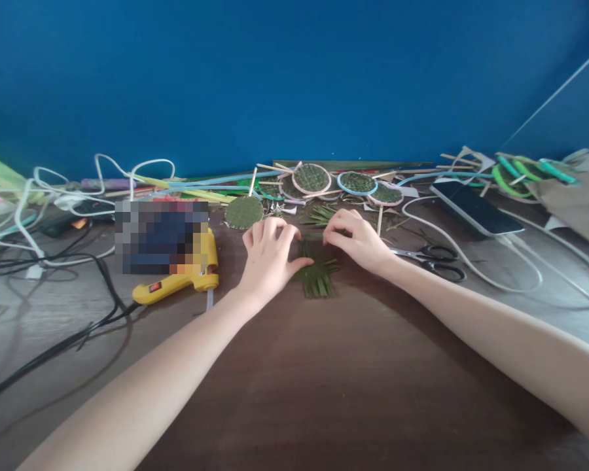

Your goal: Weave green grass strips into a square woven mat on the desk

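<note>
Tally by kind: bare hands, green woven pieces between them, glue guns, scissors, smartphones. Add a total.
Hands: 2 (left hand, right hand)
Green woven piece: 1
Yellow glue gun: 1
Scissors: 1 pair
Smartphone: 1
Total: 6

Blue wall (294,85) behind dark brown table (304,386) (faint wood grain).

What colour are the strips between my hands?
The strips are dark green, seen in the head view, the only one.
</note>
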A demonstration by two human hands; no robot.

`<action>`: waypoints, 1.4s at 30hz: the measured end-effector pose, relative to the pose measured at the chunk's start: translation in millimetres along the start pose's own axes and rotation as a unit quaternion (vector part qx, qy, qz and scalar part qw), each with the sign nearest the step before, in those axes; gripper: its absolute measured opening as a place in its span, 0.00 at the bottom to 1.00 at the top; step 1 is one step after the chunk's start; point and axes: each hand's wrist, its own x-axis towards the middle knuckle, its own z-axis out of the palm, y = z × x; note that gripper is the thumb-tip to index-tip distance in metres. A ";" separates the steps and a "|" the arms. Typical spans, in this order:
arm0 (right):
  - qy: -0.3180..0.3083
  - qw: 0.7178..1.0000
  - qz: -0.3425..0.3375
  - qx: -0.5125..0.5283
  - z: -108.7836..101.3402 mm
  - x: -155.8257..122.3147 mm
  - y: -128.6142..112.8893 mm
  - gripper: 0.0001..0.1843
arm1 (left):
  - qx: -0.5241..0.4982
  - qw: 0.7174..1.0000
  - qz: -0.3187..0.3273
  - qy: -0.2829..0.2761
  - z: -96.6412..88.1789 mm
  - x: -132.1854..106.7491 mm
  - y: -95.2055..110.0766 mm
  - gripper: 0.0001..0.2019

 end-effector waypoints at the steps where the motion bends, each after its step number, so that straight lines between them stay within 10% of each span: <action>1: -0.012 1.000 -0.010 -0.009 0.4 -0.4 -0.2 0.10 | 0.001 1.000 0.000 0.001 -0.4 0.0 0.4 0.18; 10: -0.054 0.994 -0.057 -0.081 3.8 -3.5 1.9 0.08 | -0.081 0.992 -0.078 -0.052 -7.7 4.2 5.1 0.06; 17: -0.099 0.991 -0.069 -0.062 -0.5 -3.8 0.7 0.08 | -0.067 0.994 -0.038 -0.080 -3.7 2.6 2.6 0.20; 30: -0.142 0.980 -0.134 -0.049 -1.6 -3.1 9.3 0.07 | -0.035 0.998 0.012 -0.050 -9.6 0.7 6.7 0.03; 42: -0.137 0.976 -0.156 -0.067 1.2 -3.0 12.0 0.08 | -0.119 0.991 0.023 -0.051 -10.7 1.5 3.0 0.15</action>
